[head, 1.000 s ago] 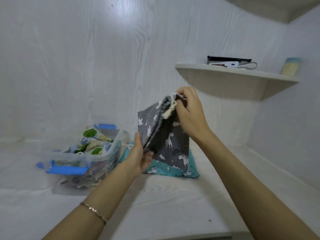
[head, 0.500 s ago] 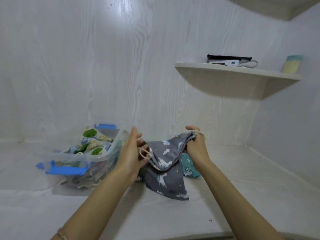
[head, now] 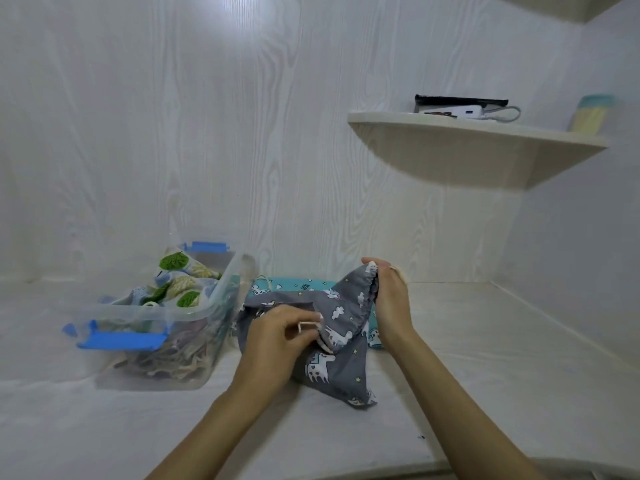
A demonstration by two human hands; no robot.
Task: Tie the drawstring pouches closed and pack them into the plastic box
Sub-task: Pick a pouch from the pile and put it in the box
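Grey pouch (head: 332, 362) is mid-table, just right of the plastic box (head: 221, 296), part-lifted by both hands. Thin soft cloth, prob. v. light, so it'll flop & bunch. Best held at the gathered mouth & cord, not the body. L hand (head: 273, 337) pinches the pale drawstring (head: 308, 324). R hand (head: 391, 299) has fingers curled round the bunched mouth. Teal pouch (head: 291, 285) lies flat behind. Box has no lid on & holds leaf-print pouches (head: 176, 282), piled to the rim at the far end.

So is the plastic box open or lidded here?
Open. The plastic box has no lid on it: leaf-print pouches rise above its rim, and its blue latch sticks out unclipped at the front.
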